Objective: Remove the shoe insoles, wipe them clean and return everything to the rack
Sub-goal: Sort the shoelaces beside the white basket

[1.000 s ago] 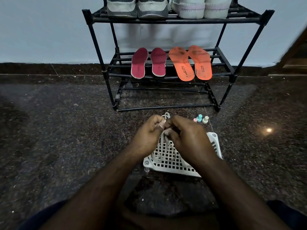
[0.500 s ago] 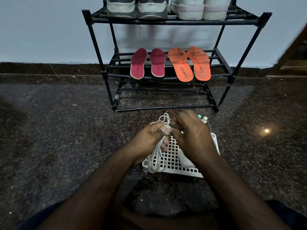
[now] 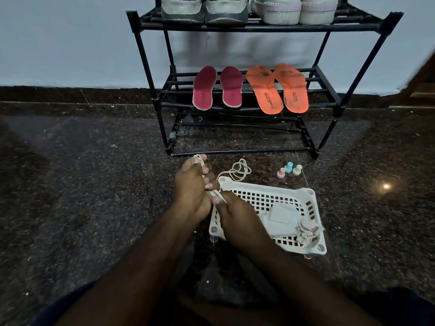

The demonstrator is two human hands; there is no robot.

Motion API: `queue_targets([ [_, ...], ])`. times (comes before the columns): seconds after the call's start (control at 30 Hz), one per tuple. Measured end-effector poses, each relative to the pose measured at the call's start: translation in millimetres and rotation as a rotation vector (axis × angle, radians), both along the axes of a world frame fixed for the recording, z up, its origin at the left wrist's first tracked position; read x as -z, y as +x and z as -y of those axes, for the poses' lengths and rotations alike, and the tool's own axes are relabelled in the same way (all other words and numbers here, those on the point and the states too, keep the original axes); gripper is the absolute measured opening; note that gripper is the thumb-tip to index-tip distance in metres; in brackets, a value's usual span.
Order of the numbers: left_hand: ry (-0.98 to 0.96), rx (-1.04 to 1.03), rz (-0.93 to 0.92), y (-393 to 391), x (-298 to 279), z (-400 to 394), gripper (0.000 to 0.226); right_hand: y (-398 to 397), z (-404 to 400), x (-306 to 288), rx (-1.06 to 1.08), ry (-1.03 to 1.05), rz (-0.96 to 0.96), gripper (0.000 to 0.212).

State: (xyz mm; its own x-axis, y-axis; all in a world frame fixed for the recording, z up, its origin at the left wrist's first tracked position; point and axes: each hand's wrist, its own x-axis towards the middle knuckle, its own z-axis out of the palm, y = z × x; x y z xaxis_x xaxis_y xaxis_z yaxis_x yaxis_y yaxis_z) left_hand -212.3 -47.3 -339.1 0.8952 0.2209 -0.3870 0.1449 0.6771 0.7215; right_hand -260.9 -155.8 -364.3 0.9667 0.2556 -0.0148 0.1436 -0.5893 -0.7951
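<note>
Nearest the camera, the right hand (image 3: 237, 220) pinches a white lace (image 3: 237, 171) against the white basket (image 3: 310, 196); just beyond, the left hand (image 3: 190, 187) curls round it, seemingly doubled. Farther off, maroon insoles (image 3: 217, 88) and orange insoles (image 3: 277, 88) lie on the rack (image 3: 329, 104) middle shelf.

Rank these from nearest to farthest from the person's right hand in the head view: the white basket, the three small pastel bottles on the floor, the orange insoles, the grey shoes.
From the right hand:
1. White basket, under the hand.
2. Pastel bottles, on the floor beyond the basket.
3. Orange insoles, on the rack's middle shelf.
4. Grey shoes, on the top shelf.
</note>
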Motion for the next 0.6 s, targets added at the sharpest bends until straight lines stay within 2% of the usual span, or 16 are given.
queue_targets([
  [0.07,0.015,-0.020,-0.044,1,2,-2,0.021,-5,-1,-3,-0.037,-0.100,0.043,0.030],
  [0.2,-0.061,-0.043,-0.092,1,3,-8,0.021,-2,-1,1,0.008,0.147,-0.091,0.035],
  [0.3,-0.103,-0.052,-0.110,1,7,-11,0.021,-2,-2,8,0.101,0.315,-0.206,0.030],
  [0.43,-0.124,-0.071,-0.151,1,10,-12,0.031,-10,-4,7,0.146,0.164,-0.089,0.044],
  [0.5,-0.119,-0.062,-0.157,2,10,-13,0.040,-12,-6,8,0.139,0.112,-0.026,0.037],
  [0.6,-0.084,-0.041,-0.156,5,12,-16,0.033,-16,-9,12,0.087,0.157,-0.063,0.030],
])
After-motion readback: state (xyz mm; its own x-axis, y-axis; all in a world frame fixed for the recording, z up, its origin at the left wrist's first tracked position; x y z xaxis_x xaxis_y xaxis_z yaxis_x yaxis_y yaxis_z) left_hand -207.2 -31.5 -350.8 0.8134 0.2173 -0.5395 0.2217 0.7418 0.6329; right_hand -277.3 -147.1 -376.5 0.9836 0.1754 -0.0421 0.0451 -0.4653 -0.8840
